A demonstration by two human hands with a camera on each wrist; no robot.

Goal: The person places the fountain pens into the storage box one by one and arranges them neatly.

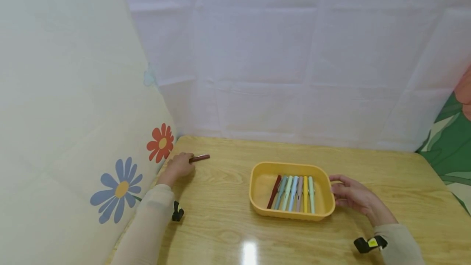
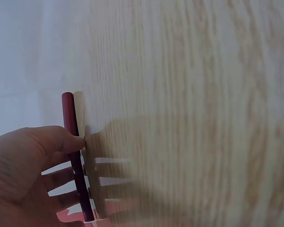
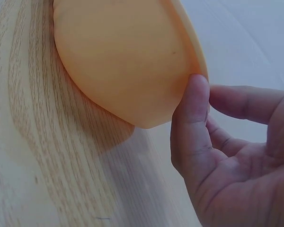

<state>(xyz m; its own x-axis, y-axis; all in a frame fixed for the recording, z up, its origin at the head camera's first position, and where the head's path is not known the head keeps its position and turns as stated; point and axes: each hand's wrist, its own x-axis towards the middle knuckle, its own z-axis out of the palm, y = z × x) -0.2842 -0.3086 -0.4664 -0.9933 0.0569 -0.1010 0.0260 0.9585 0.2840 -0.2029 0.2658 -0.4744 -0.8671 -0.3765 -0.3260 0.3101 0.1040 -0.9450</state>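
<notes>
My left hand (image 1: 181, 164) pinches a dark red pen (image 1: 200, 158) near the far left corner of the table. In the left wrist view, the thumb lies across the pen (image 2: 70, 113), and the fingers spread behind it. A yellow tray (image 1: 255, 191) stands right of centre on the table. Inside it several pens (image 1: 293, 193) lie side by side, in dark red, teal, green, light blue, mauve, yellow and mint. At the tray's right end, my right hand (image 1: 355, 195) holds the rim; in the right wrist view its fingertips (image 3: 196, 90) meet the tray wall (image 3: 128, 56) near the edge.
The table (image 1: 217, 224) has a light wood grain. A white cloth (image 1: 257, 52) hangs behind it. On the left, a flower-printed sheet (image 1: 48, 134) runs along the table edge close to my left arm. A green leaf print (image 1: 452, 150) borders the right side.
</notes>
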